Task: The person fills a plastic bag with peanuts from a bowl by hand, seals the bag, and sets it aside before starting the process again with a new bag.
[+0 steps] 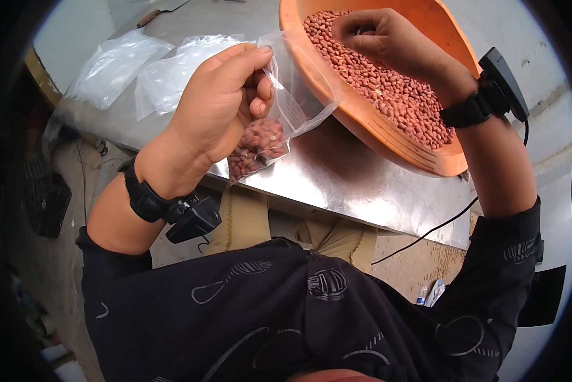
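Observation:
My left hand (225,95) pinches the top edge of a clear plastic bag (299,105), whose lower part holds reddish-brown peanuts (257,148). Over the upper part of a large orange basin (362,130) is my right hand (388,41), its fingers curled together just above the heap of loose peanuts (388,95). What those fingers hold, if anything, is hidden. The filled bag hangs near the table's front edge, to the left of the basin. Each wrist wears a black strap with a device.
Clear plastic bags (117,67) lie on the shiny metal table (324,184) at the left. A tool with a wooden handle (148,18) rests at the far left. A black cable (426,233) runs below the table's front edge, and a bottle (422,294) stands on the floor.

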`<act>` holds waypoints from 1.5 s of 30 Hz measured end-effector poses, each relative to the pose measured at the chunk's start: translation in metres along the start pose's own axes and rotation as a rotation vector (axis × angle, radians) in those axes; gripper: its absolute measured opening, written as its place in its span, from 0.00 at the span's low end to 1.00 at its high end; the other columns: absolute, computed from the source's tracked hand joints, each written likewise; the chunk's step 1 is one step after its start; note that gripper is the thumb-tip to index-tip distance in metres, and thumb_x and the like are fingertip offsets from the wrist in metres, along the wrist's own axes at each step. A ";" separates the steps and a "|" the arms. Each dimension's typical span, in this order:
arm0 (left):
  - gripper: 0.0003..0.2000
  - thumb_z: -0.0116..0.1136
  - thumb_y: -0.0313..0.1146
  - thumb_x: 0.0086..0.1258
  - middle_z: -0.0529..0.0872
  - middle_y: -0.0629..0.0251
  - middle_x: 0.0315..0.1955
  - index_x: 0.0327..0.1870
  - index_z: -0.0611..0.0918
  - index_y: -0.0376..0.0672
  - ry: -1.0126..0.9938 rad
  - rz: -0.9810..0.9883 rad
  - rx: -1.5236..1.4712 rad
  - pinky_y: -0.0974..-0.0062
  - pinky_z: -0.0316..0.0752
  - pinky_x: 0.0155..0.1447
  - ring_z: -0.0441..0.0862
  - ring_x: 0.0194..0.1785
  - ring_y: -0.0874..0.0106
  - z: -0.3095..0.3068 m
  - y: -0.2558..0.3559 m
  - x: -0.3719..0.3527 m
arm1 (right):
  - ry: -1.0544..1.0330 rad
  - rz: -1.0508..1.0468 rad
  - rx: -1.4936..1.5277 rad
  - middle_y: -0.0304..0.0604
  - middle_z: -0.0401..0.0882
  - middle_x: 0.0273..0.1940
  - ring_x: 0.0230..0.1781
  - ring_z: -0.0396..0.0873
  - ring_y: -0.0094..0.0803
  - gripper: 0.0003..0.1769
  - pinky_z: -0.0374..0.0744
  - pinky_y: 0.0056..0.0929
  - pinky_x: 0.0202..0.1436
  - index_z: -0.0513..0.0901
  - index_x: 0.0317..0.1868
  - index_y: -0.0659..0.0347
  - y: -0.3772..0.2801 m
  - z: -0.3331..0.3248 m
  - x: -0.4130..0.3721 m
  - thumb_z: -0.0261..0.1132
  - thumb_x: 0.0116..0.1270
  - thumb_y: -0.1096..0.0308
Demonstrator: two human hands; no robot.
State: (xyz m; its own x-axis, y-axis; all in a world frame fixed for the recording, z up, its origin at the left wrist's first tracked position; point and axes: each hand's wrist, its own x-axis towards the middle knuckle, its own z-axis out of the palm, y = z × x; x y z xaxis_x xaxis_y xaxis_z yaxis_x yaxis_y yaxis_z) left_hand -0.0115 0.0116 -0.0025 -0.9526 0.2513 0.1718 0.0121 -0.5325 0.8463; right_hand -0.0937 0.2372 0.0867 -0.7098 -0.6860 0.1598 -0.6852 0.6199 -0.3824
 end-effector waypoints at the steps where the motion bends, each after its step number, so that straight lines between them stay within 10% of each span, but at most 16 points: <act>1: 0.08 0.45 0.33 0.72 0.74 0.71 0.21 0.34 0.74 0.40 -0.004 -0.002 -0.004 0.89 0.61 0.24 0.65 0.21 0.84 0.000 0.000 0.000 | -0.019 0.033 0.078 0.32 0.73 0.27 0.25 0.70 0.15 0.11 0.73 0.17 0.27 0.78 0.41 0.62 -0.009 -0.001 0.005 0.61 0.65 0.62; 11: 0.09 0.52 0.34 0.68 0.75 0.68 0.19 0.29 0.74 0.40 -0.044 0.041 -0.064 0.85 0.65 0.25 0.68 0.20 0.79 -0.002 0.000 -0.001 | -0.195 -0.067 -0.016 0.48 0.79 0.23 0.26 0.77 0.31 0.10 0.76 0.29 0.33 0.80 0.35 0.68 -0.064 0.043 0.034 0.59 0.59 0.69; 15: 0.09 0.51 0.34 0.68 0.75 0.67 0.19 0.29 0.73 0.40 -0.055 0.033 -0.062 0.85 0.65 0.26 0.68 0.20 0.80 -0.004 0.001 -0.002 | -0.247 0.188 0.062 0.52 0.81 0.27 0.29 0.79 0.35 0.13 0.77 0.29 0.36 0.80 0.39 0.68 -0.095 0.036 0.025 0.60 0.60 0.67; 22: 0.09 0.50 0.33 0.69 0.75 0.68 0.19 0.29 0.73 0.40 -0.065 0.025 -0.093 0.85 0.64 0.24 0.68 0.19 0.81 -0.006 0.002 -0.005 | -0.199 0.127 0.287 0.43 0.80 0.28 0.28 0.78 0.25 0.12 0.77 0.23 0.34 0.82 0.40 0.69 -0.082 0.012 0.011 0.60 0.61 0.68; 28: 0.09 0.44 0.32 0.72 0.74 0.70 0.18 0.31 0.73 0.41 -0.093 0.010 -0.077 0.86 0.62 0.23 0.65 0.18 0.83 -0.008 -0.003 -0.011 | -0.042 0.282 0.091 0.33 0.75 0.29 0.28 0.74 0.17 0.14 0.77 0.18 0.31 0.78 0.42 0.62 0.042 -0.012 0.005 0.59 0.66 0.59; 32: 0.09 0.41 0.32 0.73 0.72 0.71 0.18 0.32 0.71 0.40 -0.039 -0.009 -0.029 0.89 0.61 0.22 0.62 0.17 0.84 -0.002 -0.003 -0.012 | -0.289 0.616 -0.271 0.45 0.79 0.45 0.37 0.79 0.34 0.23 0.80 0.28 0.36 0.78 0.50 0.60 0.095 -0.019 -0.018 0.59 0.64 0.50; 38: 0.09 0.39 0.32 0.73 0.72 0.71 0.19 0.38 0.71 0.38 -0.063 -0.012 -0.029 0.90 0.59 0.19 0.61 0.16 0.86 -0.002 -0.006 -0.011 | -0.381 0.401 -0.199 0.47 0.78 0.48 0.47 0.76 0.36 0.19 0.71 0.33 0.55 0.75 0.53 0.62 0.150 0.001 -0.031 0.58 0.67 0.59; 45: 0.08 0.39 0.32 0.73 0.72 0.71 0.20 0.37 0.71 0.39 -0.070 -0.006 -0.025 0.91 0.60 0.19 0.62 0.17 0.86 0.001 -0.007 -0.007 | -0.391 0.270 -0.154 0.51 0.78 0.44 0.46 0.76 0.40 0.22 0.73 0.33 0.51 0.75 0.53 0.62 0.115 0.029 -0.033 0.57 0.67 0.54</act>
State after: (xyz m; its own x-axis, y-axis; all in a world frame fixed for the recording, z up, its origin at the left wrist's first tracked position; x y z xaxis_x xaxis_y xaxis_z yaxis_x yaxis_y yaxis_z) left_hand -0.0050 0.0147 -0.0092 -0.9288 0.3104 0.2021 -0.0023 -0.5505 0.8348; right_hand -0.1442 0.3199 0.0110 -0.7713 -0.5661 -0.2911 -0.5222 0.8242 -0.2192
